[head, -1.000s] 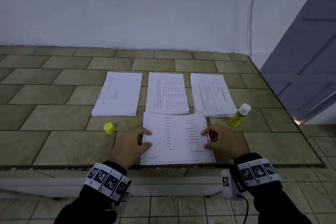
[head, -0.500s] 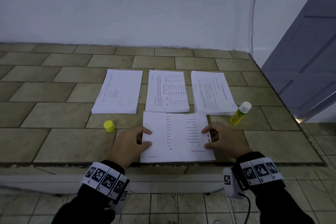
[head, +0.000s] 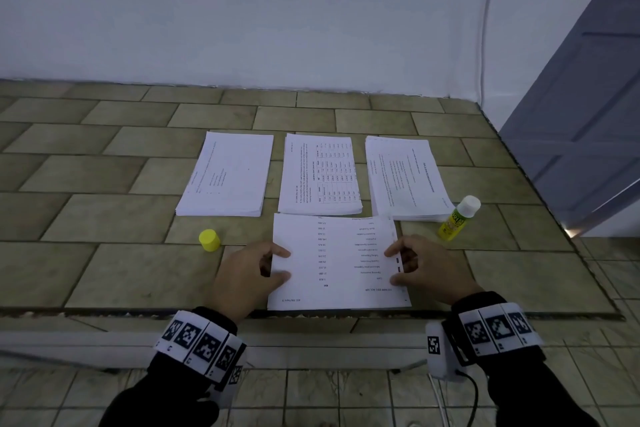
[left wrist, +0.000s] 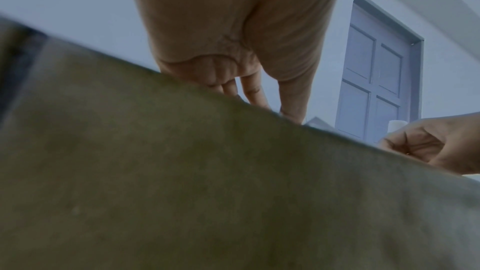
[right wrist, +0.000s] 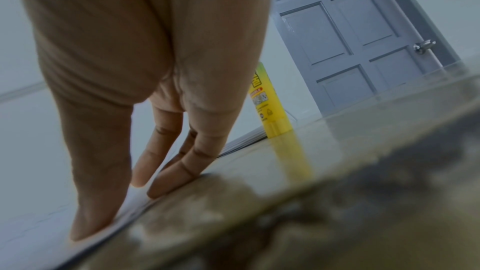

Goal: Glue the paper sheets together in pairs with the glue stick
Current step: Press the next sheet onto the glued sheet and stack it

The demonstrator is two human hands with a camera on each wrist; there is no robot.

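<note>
A printed sheet (head: pixel 332 263) lies flat at the front of the tiled counter (head: pixel 104 270), with its near edge at the counter's rim. My left hand (head: pixel 285 263) presses thumb and forefinger on the sheet's left edge. My right hand (head: pixel 391 265) presses on its right edge, with the fingers (right wrist: pixel 166 178) fairly straight on paper and tile. The glue stick (head: pixel 459 218) stands upright to the right, yellow body with a white top, apart from both hands. Its yellow cap (head: pixel 209 240) lies left of the sheet. Whether a second sheet lies underneath is hidden.
Three paper stacks sit in a row behind the sheet: left (head: pixel 228 175), middle (head: pixel 318 177), right (head: pixel 405 178). A white wall stands behind the counter and a grey door (head: pixel 588 114) to the right. The counter's front edge (head: pixel 138 312) drops to a tiled floor.
Both hands have stayed at the sheet's side edges. Only my view has shifted slightly.
</note>
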